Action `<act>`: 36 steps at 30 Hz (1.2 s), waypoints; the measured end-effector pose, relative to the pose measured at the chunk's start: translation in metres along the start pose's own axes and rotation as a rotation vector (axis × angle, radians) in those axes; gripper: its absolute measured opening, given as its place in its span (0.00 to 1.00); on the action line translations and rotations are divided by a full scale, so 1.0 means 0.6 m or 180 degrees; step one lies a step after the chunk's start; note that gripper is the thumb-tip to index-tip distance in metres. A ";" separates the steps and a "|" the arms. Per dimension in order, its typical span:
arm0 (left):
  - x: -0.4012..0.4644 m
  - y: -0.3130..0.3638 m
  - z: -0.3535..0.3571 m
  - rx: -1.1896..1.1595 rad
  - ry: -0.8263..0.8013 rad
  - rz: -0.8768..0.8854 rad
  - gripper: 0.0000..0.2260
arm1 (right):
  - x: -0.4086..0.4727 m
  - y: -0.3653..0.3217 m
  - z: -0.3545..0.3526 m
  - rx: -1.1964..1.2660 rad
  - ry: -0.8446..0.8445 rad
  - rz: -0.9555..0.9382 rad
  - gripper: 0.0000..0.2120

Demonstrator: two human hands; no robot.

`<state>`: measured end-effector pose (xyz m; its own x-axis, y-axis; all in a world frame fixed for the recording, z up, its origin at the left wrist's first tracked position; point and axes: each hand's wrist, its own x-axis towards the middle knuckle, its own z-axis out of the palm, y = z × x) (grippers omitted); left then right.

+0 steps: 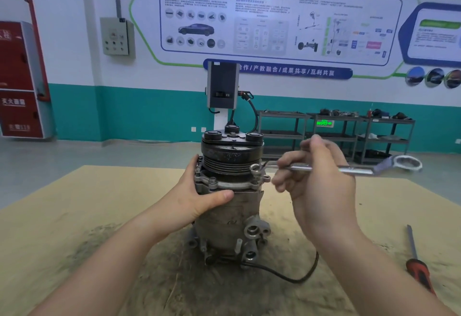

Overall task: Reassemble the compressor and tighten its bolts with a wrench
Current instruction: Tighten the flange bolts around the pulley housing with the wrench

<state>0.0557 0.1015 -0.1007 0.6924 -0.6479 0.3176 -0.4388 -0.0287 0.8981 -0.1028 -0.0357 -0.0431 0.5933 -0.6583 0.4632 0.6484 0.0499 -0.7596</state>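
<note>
A grey metal compressor point(232, 213) stands upright on the table, with a black pulley and clutch plate on top. My left hand point(199, 193) grips its body from the left, thumb across the front just below the flange. My right hand point(316, 183) holds a silver ring wrench point(354, 169) by its shaft. The small ring end sits over a bolt point(256, 169) on the flange at the right side of the compressor. The large ring end sticks out to the right.
A red-handled screwdriver point(419, 265) lies at the table's right edge. A black cable point(294, 275) runs from the compressor's base to the right. The wooden tabletop point(74, 216) is stained dark around the compressor. Shelves and a charger post stand behind.
</note>
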 end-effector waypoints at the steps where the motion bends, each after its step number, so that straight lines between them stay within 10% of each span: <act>1: 0.000 0.000 -0.001 -0.0003 0.0000 -0.0020 0.54 | 0.011 -0.001 -0.007 0.0203 0.0148 0.0326 0.10; 13: -0.001 0.003 0.001 0.0108 0.0069 -0.0093 0.54 | 0.064 0.020 -0.045 0.0920 0.0066 0.1929 0.06; 24: -0.003 -0.001 0.006 0.0282 0.0253 0.0087 0.57 | 0.066 0.026 -0.044 0.0811 0.0088 0.1536 0.17; 36: -0.002 -0.002 0.007 0.0093 0.0160 0.0156 0.55 | 0.077 0.035 -0.058 0.0900 -0.0412 0.1445 0.05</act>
<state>0.0531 0.0993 -0.1036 0.6971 -0.6101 0.3766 -0.4891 -0.0206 0.8720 -0.0785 -0.0909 -0.0537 0.8855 -0.4268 0.1834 0.4060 0.5190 -0.7522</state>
